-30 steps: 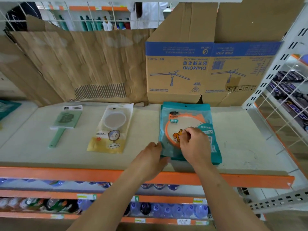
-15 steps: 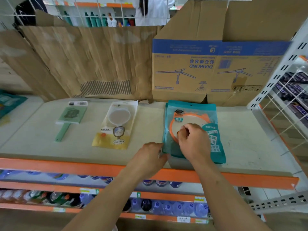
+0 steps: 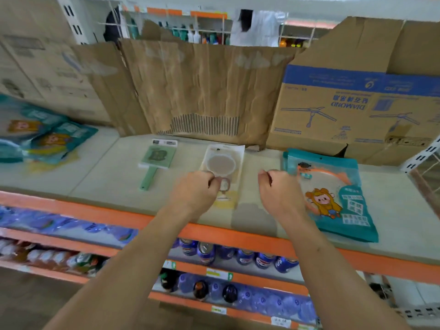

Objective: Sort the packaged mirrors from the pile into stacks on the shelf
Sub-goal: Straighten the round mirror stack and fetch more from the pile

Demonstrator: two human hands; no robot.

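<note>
1. Pale shelf board (image 3: 107, 167), backed by torn cardboard (image 3: 202, 91), carries a teal plastic packet with an orange-rimmed round mirror (image 3: 333, 194). It lies flat just right of the right hand (image 3: 278, 191), whose fingers have let go and curl on nothing.
2. That placement looks finished; the blurred pile of teal packets (image 3: 47, 139) waits far left.
3. The left hand (image 3: 197, 191) curls its fingers over a cream-and-yellow mirror packet (image 3: 226, 163); whether they touch it is unclear.

Shelf (image 3: 107, 167) w/ mirror pkgs (image 3: 345, 210) + pile (image 3: 42, 139)
</note>
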